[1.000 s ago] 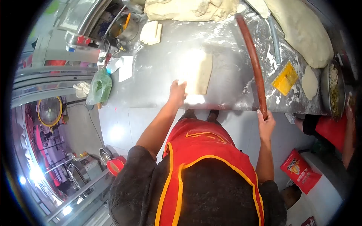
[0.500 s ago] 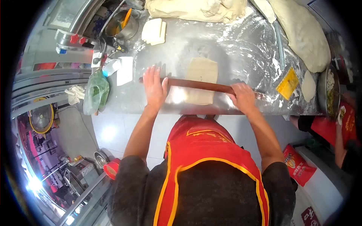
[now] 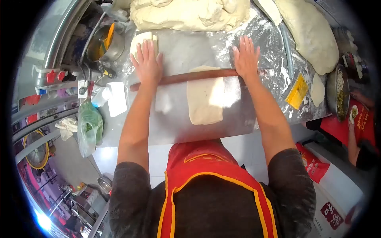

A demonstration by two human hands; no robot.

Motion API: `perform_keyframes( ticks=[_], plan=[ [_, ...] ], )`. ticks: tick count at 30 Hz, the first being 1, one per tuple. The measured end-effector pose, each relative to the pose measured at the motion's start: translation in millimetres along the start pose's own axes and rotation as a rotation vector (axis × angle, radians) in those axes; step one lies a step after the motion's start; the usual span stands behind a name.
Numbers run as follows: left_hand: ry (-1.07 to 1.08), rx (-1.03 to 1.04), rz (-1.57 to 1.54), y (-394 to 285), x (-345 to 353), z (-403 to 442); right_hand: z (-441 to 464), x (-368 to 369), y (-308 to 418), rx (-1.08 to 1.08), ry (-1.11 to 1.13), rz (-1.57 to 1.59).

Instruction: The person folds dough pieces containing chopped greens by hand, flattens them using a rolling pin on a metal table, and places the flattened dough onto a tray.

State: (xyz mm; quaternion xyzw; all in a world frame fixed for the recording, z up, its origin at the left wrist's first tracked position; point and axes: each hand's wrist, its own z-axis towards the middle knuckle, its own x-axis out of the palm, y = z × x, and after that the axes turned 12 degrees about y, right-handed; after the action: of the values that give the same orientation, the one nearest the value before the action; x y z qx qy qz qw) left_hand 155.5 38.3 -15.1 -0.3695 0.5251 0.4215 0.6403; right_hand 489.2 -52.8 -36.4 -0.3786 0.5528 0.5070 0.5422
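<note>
A wooden rolling pin (image 3: pixel 194 76) lies across a flattened sheet of dough (image 3: pixel 205 104) on the metal table. My left hand (image 3: pixel 148 65) rests flat over the pin's left part, fingers stretched forward and a little spread. Its fingertips reach over a folded, pale piece of dough (image 3: pixel 137 41). Near the pin's right end, my right hand (image 3: pixel 247 60) presses on it with palm down and fingers extended. Neither hand is wrapped round the pin. The dough sheet shows on both sides of the pin, mostly on the side near me.
Large dough masses (image 3: pixel 190 16) lie at the back and right (image 3: pixel 307 37). A yellow packet (image 3: pixel 297 91) and filling bowl (image 3: pixel 338 93) are at right. A metal pot (image 3: pixel 115 47), white card (image 3: pixel 116 99) and green bag (image 3: pixel 89 127) stand left. A co-worker's hand (image 3: pixel 351 123) is far right.
Both hands have pushed forward over the pin, and their fingers have straightened. The pin has rolled toward the far end of the dough sheet, which looks longer. The camera view has shifted.
</note>
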Motion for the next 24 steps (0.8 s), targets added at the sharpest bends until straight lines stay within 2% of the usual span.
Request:
perform_keyframes(
  ticks=[2,4,8,10,12,14,16,18,24],
  plan=[
    [-0.013,0.008,0.004,1,1,11,11,-1,2,-0.044,-0.017,0.024],
    [0.035,-0.006,-0.027,-2,-3,-6,-15,-6,3,-0.107,0.020,0.072],
    [0.216,0.102,-0.076,-2,-10,-125,-149,-22,14,-0.097,0.136,0.116],
    [0.228,0.123,-0.192,1,-13,-177,-191,-27,11,-0.101,0.208,0.151],
    [0.248,0.121,-0.296,4,-17,-177,-208,-29,3,-0.110,0.324,0.098],
    [0.304,0.091,-0.396,5,-20,-133,-177,-38,0,-0.033,0.193,0.065],
    [0.323,0.129,-0.221,0,-14,-119,-153,-35,-1,-0.003,0.106,-0.002],
    [0.321,0.151,-0.133,-1,-16,-125,-175,-36,2,-0.042,0.181,-0.015],
    [0.336,0.064,-0.267,-10,-46,-273,-305,-43,23,-0.048,0.258,0.193]
  ],
)
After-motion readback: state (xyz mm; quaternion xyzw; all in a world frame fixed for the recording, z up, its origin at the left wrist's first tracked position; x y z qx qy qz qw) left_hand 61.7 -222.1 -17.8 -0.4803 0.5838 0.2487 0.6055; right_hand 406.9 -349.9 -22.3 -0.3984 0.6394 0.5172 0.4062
